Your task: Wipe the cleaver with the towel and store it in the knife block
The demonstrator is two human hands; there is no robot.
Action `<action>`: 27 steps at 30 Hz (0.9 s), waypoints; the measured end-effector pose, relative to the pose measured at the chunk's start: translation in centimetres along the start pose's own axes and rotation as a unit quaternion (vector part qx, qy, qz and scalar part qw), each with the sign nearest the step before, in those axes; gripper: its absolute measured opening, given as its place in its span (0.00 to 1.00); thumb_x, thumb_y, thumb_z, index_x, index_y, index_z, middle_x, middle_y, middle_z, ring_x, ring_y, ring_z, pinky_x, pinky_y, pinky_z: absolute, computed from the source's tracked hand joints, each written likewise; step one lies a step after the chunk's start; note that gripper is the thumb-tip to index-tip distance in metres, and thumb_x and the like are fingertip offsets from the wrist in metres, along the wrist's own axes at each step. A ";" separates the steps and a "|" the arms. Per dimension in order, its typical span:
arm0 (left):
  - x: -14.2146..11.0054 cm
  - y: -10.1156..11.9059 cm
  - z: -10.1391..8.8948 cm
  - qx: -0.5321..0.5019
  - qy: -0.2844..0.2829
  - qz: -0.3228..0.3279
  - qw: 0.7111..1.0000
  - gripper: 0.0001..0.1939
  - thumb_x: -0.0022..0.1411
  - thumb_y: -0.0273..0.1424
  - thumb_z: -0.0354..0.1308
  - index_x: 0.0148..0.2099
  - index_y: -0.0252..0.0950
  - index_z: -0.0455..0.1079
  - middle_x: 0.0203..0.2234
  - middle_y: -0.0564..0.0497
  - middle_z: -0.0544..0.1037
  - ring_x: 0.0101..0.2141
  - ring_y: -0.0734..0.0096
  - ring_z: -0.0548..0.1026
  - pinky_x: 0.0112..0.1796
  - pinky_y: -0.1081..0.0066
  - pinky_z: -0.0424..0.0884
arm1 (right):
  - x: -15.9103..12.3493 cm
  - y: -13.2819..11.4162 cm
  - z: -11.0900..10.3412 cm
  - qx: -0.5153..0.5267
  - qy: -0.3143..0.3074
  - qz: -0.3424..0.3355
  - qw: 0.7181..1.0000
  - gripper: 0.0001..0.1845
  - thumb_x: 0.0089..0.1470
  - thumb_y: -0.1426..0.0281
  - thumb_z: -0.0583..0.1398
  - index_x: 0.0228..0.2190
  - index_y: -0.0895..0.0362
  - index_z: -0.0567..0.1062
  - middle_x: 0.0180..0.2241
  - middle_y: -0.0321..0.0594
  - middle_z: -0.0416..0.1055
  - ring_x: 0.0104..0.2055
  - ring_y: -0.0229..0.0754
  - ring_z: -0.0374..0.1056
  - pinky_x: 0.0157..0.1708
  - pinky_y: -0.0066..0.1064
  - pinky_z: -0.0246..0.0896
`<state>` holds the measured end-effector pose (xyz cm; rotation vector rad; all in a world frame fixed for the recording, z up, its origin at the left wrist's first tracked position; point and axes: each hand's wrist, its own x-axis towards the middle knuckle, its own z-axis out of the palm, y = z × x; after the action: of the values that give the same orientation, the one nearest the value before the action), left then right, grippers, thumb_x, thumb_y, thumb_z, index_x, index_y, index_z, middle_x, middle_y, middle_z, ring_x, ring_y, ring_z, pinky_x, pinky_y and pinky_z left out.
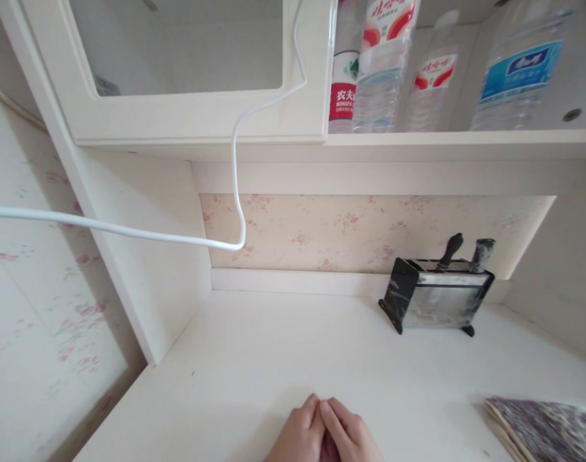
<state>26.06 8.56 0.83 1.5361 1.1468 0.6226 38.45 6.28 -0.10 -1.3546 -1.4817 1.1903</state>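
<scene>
My left hand (298, 431) and my right hand (351, 431) meet at the bottom centre, over the white countertop (254, 359). Both are closed, fingers curled and pressed against each other, thumbs side by side on top. I see no object between them, though the palms are hidden. Farther back on the right stands a knife block (444, 301) with black sides and a silvery front. Two handles stick up from its top, one a black knife handle (450, 250).
A folded patterned cloth (552, 427) lies at the lower right. Overhead, a shelf (456, 142) bears several plastic bottles, including a blue-labelled one (521, 74). A glazed cabinet door (201, 115) is at upper left. A white cable (167, 237) hangs across the view.
</scene>
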 end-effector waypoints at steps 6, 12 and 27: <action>-0.2 0.1 -0.1 -0.028 -0.008 0.003 1.000 0.22 0.62 0.51 0.43 0.37 0.38 0.65 0.23 0.50 0.72 0.26 0.68 0.71 0.30 0.72 0.65 | -0.1 0.1 -0.1 0.000 -0.005 -0.005 1.000 0.29 0.55 0.42 0.46 0.24 0.55 0.62 0.19 0.31 0.54 0.23 0.35 0.52 0.22 0.26 0.50; -0.1 -0.1 -0.1 0.000 -0.002 0.011 1.000 0.25 0.63 0.51 0.41 0.40 0.36 0.66 0.25 0.48 0.74 0.29 0.66 0.73 0.31 0.71 0.65 | -0.2 -0.2 -0.1 0.004 -0.012 0.006 1.000 0.28 0.55 0.43 0.47 0.23 0.55 0.61 0.18 0.30 0.52 0.21 0.34 0.51 0.20 0.25 0.48; -1.1 0.8 0.0 -0.040 -0.038 0.027 0.998 0.25 0.64 0.52 0.35 0.34 0.38 0.62 0.16 0.56 0.69 0.11 0.76 0.63 0.11 0.78 0.53 | -1.3 -2.1 -0.3 -0.010 -0.005 -0.008 1.000 0.27 0.60 0.48 0.44 0.25 0.55 0.64 0.13 0.29 0.57 0.17 0.34 0.55 0.20 0.25 0.49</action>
<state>25.91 7.56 1.75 1.5128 1.0143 0.6340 38.38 5.01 2.04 -1.3496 -1.5118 1.1768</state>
